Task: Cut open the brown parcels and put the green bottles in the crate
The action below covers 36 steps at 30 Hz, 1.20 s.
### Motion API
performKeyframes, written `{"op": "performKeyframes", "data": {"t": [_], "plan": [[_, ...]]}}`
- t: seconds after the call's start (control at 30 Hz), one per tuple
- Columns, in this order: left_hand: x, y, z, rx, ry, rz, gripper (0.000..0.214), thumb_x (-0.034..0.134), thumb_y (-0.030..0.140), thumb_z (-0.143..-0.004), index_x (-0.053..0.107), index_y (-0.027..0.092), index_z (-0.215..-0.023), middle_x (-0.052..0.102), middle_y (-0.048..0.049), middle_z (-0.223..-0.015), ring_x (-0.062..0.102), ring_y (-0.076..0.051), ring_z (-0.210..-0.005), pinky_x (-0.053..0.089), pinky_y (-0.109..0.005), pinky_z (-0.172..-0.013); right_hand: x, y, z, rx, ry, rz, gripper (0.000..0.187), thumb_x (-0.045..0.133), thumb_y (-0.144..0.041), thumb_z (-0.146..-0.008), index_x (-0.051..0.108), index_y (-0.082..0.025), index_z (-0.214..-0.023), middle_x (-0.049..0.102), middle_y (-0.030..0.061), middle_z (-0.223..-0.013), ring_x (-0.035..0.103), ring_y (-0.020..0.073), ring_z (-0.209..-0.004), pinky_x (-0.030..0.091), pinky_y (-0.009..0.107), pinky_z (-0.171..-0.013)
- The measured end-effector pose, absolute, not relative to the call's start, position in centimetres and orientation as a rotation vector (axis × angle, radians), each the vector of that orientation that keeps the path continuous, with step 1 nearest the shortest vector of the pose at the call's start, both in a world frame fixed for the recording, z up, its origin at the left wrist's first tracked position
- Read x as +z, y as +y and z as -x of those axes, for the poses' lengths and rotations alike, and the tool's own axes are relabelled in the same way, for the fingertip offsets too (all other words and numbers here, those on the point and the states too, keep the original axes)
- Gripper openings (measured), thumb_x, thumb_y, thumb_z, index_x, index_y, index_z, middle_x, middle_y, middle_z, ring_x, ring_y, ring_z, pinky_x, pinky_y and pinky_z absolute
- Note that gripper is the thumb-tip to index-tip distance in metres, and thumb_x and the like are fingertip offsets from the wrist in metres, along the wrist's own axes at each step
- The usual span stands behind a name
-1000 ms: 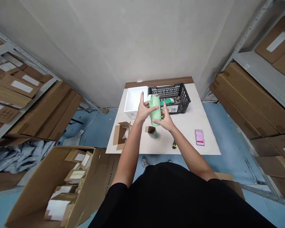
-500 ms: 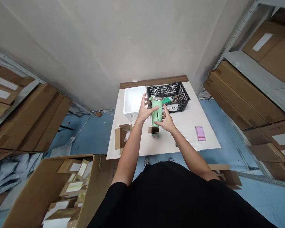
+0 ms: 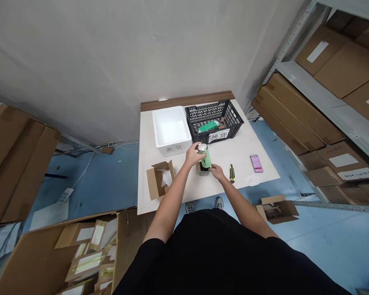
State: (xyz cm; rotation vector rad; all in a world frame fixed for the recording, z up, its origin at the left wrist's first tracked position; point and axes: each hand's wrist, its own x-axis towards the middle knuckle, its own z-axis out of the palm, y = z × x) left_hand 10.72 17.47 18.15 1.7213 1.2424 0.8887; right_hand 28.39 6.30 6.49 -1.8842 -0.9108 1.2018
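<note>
A light green tumbler with a shiny silver lid stands tilted over a small open green box, its lower end at the box mouth. My left hand is closed around the upper part of the tumbler. At the right side of the box, my right hand has its fingers pinched at the rim, close to the tumbler's base; part of the fingers is hidden. A black and yellow utility knife lies to the right of that hand.
A white foam box and a black crate holding a green package stand at the table's back. An open carton is at left, a blurred pink item at right. A large carton abuts the table. Shelves flank it.
The tumbler has come down from in front of the crate to the small box's mouth. My right hand has left the tumbler's side for the box rim. The view has shifted.
</note>
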Motion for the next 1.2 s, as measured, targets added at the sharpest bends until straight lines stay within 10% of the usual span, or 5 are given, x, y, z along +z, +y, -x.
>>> {"op": "performKeyframes", "data": {"t": [0.3, 0.53, 0.73, 0.9, 1.2], "plan": [[10.6, 14.6, -9.7, 0.595, 1.117, -1.979, 0.070, 0.081, 0.019, -0.070, 0.067, 0.021, -0.139, 0.071, -0.0095, -0.137, 0.069, -0.029, -0.123, 0.055, -0.040, -0.110, 3.6, 5.6, -26.7, 1.369, -0.524, 1.756, 0.027, 0.077, -0.029, -0.076, 0.081, -0.020, -0.101, 0.080, 0.0071, -0.101, 0.076, 0.0219, -0.087, 0.063, 0.035, -0.083], [6.5, 13.1, -8.7, 0.486, 1.104, -1.879, 0.083, 0.088, 0.027, -0.071, 0.062, 0.022, -0.150, 0.063, -0.0103, -0.155, 0.034, -0.038, -0.161, 0.043, -0.051, -0.125, 3.7, 5.4, -26.8, 1.358, -0.474, 1.780, 0.025, 0.077, -0.030, -0.082, 0.081, -0.020, -0.105, 0.079, 0.0086, -0.103, 0.075, 0.0210, -0.089, 0.063, 0.035, -0.085], [4.1, 13.2, -7.2, 0.795, 1.454, -1.196, 0.044, 0.065, 0.042, -0.094, 0.071, 0.021, -0.132, 0.074, -0.0140, -0.136, 0.067, -0.030, -0.131, 0.054, -0.049, -0.112, 3.9, 5.1, -26.8, 1.344, -0.533, 1.794, 0.050, 0.076, -0.031, -0.082, 0.075, -0.024, -0.131, 0.077, 0.0096, -0.112, 0.074, 0.0232, -0.097, 0.063, 0.037, -0.086], [3.2, 12.6, -8.5, 0.715, 1.355, -1.097, 0.031, 0.076, 0.043, -0.084, 0.074, 0.018, -0.102, 0.080, -0.0116, -0.105, 0.077, -0.025, -0.096, 0.063, -0.039, -0.089, 3.9, 5.1, -26.4, 1.284, -0.683, 1.818, 0.059, 0.070, -0.033, -0.083, 0.067, -0.028, -0.142, 0.073, 0.0075, -0.121, 0.070, 0.0222, -0.101, 0.061, 0.033, -0.082], [3.4, 11.4, -9.7, 0.638, 1.436, -1.238, 0.053, 0.081, 0.032, -0.084, 0.060, 0.024, -0.132, 0.075, -0.0090, -0.125, 0.077, -0.019, -0.096, 0.061, -0.036, -0.093, 3.7, 5.0, -26.7, 1.369, -0.744, 1.737, 0.068, 0.079, -0.026, -0.070, 0.066, -0.030, -0.137, 0.071, 0.0069, -0.125, 0.068, 0.0233, -0.108, 0.059, 0.036, -0.089]]}}
